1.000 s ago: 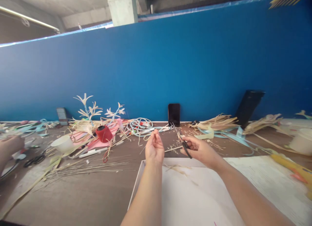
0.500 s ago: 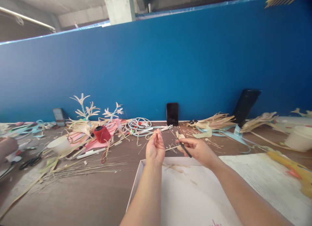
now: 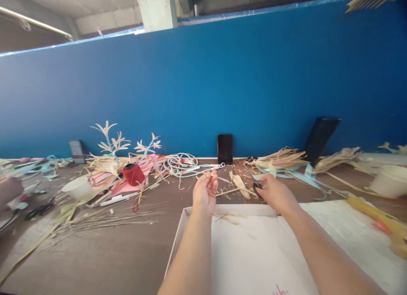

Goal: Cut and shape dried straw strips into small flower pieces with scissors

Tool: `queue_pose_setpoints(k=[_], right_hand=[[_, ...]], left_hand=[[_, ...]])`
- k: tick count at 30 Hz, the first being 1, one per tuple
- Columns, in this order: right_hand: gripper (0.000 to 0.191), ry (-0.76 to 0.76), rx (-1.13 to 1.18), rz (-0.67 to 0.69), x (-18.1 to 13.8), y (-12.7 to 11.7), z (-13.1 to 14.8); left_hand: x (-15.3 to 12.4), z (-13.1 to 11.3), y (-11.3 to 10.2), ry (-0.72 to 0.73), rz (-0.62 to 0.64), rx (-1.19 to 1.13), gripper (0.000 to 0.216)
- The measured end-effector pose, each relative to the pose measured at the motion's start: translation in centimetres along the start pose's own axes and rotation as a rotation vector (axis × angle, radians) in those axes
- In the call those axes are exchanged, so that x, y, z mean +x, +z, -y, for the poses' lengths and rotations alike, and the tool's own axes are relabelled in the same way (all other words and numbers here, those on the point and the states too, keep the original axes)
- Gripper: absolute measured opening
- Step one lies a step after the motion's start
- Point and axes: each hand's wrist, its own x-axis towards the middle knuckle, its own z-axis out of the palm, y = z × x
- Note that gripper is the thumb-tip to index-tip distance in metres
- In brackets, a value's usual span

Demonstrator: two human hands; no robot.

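My right hand [image 3: 276,194] is closed round the dark handles of a pair of scissors [image 3: 258,187], whose thin blades point up and to the left. They are over the table just beyond the white box lid [image 3: 244,210]. To the left, my left hand [image 3: 205,194] is raised palm up with its fingers curled together; a small pale bit seems to show at the fingertips, too small to name. Between the hands, pale dried husk strips [image 3: 240,185] and thin scraps lie on the brown table.
A black phone [image 3: 225,149] leans on the blue partition [image 3: 203,87]. At left are husk flowers [image 3: 110,144], a red spool [image 3: 132,175], a white cup [image 3: 77,189] and thin wires [image 3: 111,220]. A yellow glue gun [image 3: 378,218] rests on paper [image 3: 346,240] at right.
My right hand has moved the scissors away to the right from my left hand, uncovering the husk strips. My left hand has barely shifted.
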Motion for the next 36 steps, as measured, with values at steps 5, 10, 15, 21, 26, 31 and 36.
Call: queue_pose_setpoints(k=[5, 10, 15, 21, 26, 31, 36], right_hand=[[0.028, 0.065, -0.189, 0.054, 0.9, 0.0, -1.9], [0.036, -0.028, 0.113, 0.042, 0.6, -0.1, -0.9], [0.032, -0.030, -0.020, -0.027, 0.6, -0.3, -1.3], [0.023, -0.104, -0.163, 0.046, 1.0, -0.7, -2.4], [0.024, 0.014, -0.069, 0.116, 1.0, -1.1, -2.1], [0.036, 0.029, 0.244, 0.042, 0.6, -0.8, -1.1], [0.054, -0.041, 0.878, 0.233, -0.7, 0.0, 1.7]], left_hand=[[-0.2, 0.6, 0.0, -0.031, 0.063, 0.167, 0.008], [-0.2, 0.9, -0.1, -0.021, 0.081, 0.248, 0.014], [-0.4, 1.1, 0.1, -0.055, 0.106, 0.341, 0.017], [-0.5, 1.0, 0.1, -0.073, 0.116, 0.419, 0.019], [-0.7, 1.1, 0.1, -0.057, 0.134, 0.517, 0.027], [-0.5, 1.4, 0.1, 0.052, 0.122, 0.699, 0.037], [-0.6, 1.5, 0.3, 0.167, 0.108, 0.942, 0.037]])
